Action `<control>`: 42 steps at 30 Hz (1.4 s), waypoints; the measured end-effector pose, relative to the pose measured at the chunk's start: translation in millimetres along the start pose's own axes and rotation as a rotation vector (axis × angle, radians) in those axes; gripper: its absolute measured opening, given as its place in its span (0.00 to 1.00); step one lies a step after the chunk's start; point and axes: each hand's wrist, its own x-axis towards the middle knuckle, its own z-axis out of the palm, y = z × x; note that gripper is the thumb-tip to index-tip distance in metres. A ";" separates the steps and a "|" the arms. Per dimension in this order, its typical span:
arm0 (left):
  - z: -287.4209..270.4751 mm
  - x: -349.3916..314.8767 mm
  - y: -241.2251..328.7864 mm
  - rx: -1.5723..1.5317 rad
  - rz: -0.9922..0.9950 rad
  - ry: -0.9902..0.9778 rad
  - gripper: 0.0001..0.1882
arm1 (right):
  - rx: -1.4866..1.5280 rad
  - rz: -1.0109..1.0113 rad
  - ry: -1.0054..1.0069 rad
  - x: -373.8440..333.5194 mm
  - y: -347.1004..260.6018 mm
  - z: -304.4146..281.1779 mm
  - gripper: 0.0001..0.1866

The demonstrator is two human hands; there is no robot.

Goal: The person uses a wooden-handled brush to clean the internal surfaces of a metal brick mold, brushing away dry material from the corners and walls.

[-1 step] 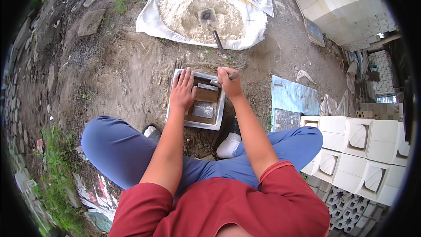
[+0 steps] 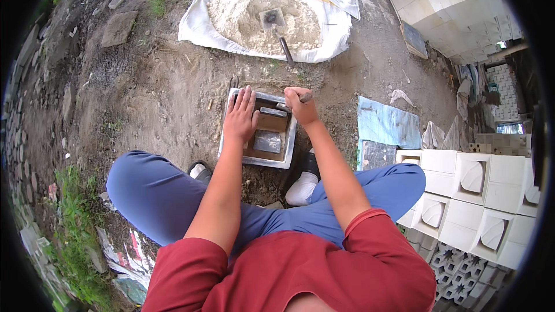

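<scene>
On the ground between my feet sits a square grey metal mould with a brown inside. It holds a raised grey block and a smaller grey bar. My left hand lies flat over the mould's left side, fingers stretched out. At the far right corner my right hand is closed round the handle of a small hand tool. Its flat greyish end reaches the mould's inner edge; most of the tool is hidden by my fingers.
Beyond the mould, white sacks are spread under pale powder, with a dark-handled trowel on it. Pale blue sheeting lies to the right, near stacked white vent blocks. Stones and weeds are at left.
The whole view has shifted very slightly. Both hands keep the same places on the mould, and the right hand still grips the tool.
</scene>
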 end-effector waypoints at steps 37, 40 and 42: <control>3.8 -10.0 -0.4 0.073 -0.644 0.187 0.41 | -0.021 0.012 -0.088 21.5 -12.3 11.2 0.24; 8.1 -1.4 2.1 0.138 -0.666 0.173 0.40 | 0.005 -0.041 -0.036 12.2 4.3 13.2 0.24; 10.1 0.0 1.6 0.142 -0.660 0.163 0.39 | 0.051 -0.021 -0.054 12.4 24.9 11.5 0.25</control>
